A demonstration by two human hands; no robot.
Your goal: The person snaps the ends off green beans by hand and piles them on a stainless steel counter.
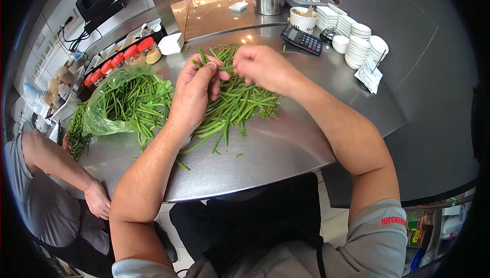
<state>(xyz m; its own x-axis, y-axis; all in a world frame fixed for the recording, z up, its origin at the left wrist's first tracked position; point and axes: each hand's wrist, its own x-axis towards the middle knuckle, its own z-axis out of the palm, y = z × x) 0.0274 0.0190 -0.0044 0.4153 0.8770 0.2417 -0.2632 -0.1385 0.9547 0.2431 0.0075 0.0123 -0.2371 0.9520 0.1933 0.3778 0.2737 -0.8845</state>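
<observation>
My left hand [197, 82] pinches a few green beans [203, 56] between thumb and fingers, above the steel counter. Close on its right, my right hand [260, 67] is slightly blurred, its fingertips together at the end of a bean that reaches across from the left hand. Beneath both hands spreads a loose pile of green beans [241, 103], with small trimmed bits at its right side. To the left, a clear plastic bag [111, 125] lies on its side, its mouth spilling more beans [141, 94].
Red-lidded jars [147, 50] and white square dishes [171, 44] line the back left. A calculator [302, 40], a paper tub [303, 19] and stacked white bowls [358, 50] stand back right. Another person's arm [65, 163] is at the left; more beans [77, 128] lie beyond the bag.
</observation>
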